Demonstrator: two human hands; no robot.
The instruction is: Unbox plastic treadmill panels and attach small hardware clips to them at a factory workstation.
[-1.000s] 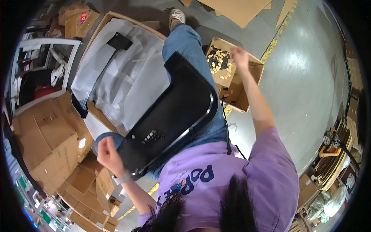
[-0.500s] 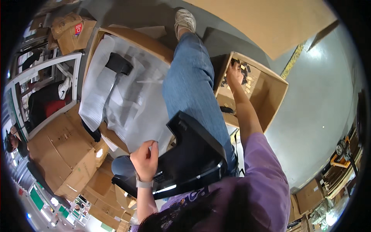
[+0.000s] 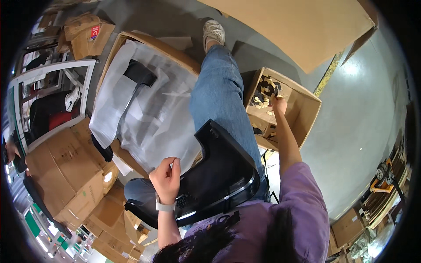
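The head view looks steeply down from the wearer's head, upright and unmirrored, facing ahead past the fingers of the left hand and right hand. Hair hangs closest to the lens, below the left fingers, with the shirt near it, below the right fingers. Both hands sit at middle distance; the shoe lies farther off, beyond the fingers. The wide fisheye also takes in floor well right of the right fingers.

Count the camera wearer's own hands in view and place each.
2. The left hand, curled, is by the black panel on the lap; the right hand is at the small open box, beside small black and tan pieces. Neither is hidden.
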